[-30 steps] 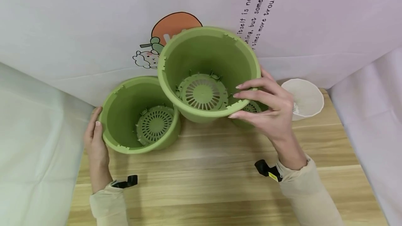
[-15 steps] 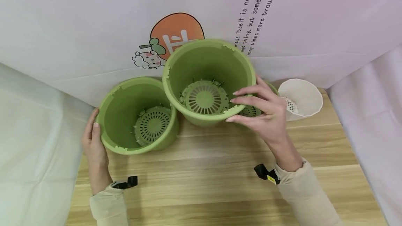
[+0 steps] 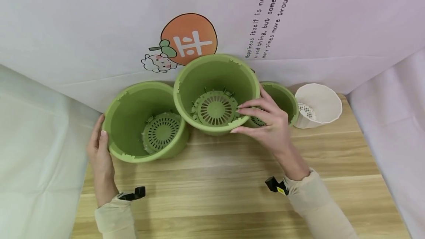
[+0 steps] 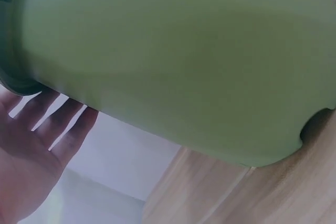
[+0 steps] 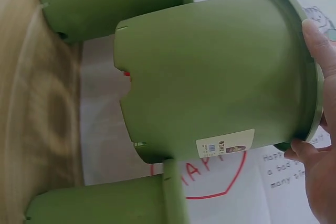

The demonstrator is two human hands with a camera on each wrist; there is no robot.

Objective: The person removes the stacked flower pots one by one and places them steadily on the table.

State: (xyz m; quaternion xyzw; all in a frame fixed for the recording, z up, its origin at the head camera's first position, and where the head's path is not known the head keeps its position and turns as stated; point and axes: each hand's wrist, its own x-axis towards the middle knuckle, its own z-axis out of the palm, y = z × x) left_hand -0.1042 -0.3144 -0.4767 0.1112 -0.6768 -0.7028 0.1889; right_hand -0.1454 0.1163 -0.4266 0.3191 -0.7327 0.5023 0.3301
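Note:
My right hand pinches the near right rim of a green plastic flower pot, fingers inside and thumb outside. In the right wrist view this pot hangs above the table, its notched base lifted off the wood and a label on its side. A larger green pot stands on the table at left. My left hand touches its outer left side; the left wrist view shows straight, spread fingers against the pot just under the rim. Slotted discs form both pot bottoms.
Right of the held pot stands a smaller green pot, partly hidden by my right hand. A white faceted pot stands beside it at the table's back right. Printed white cloth rises behind the row.
My right hand has lowered the held pot and brought it slightly left, between the large pot and the small one. More of the small pot now shows. My left hand has stayed put.

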